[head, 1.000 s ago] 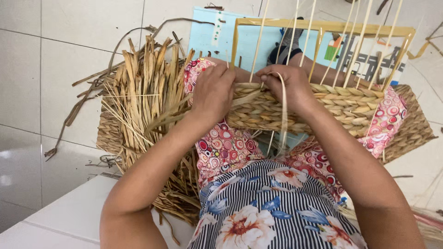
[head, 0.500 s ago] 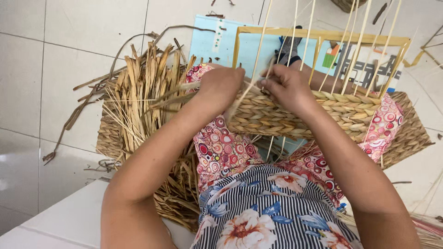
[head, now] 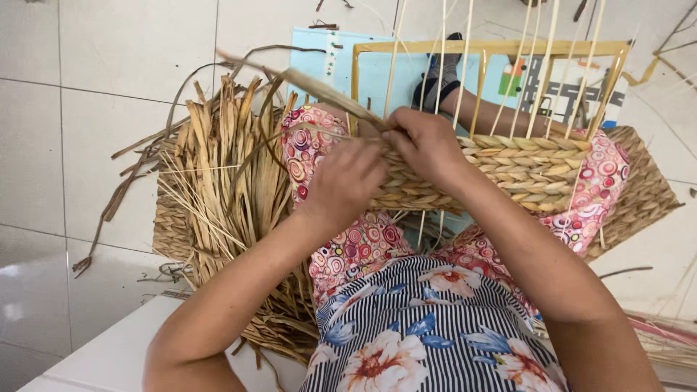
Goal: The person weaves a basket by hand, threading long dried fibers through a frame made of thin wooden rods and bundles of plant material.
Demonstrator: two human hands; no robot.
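A partly woven straw basket [head: 523,170] rests on my lap around a yellow wooden frame [head: 494,49], with thin upright stakes [head: 465,65] rising from it. My left hand [head: 345,181] presses on the left end of the weave. My right hand [head: 425,145] pinches a flat dried straw strand [head: 312,86] at the basket's upper left corner; the strand runs up and left from my fingers. Both hands nearly touch each other.
A big bundle of dried straw [head: 225,181] lies on a woven mat [head: 170,232] to my left on the white tiled floor [head: 109,109]. A light blue board [head: 319,51] lies beyond the frame. A white ledge [head: 123,348] is at the lower left.
Both hands have moved left along the basket's top edge to its left corner. The straw strand has been pulled out up and to the left.
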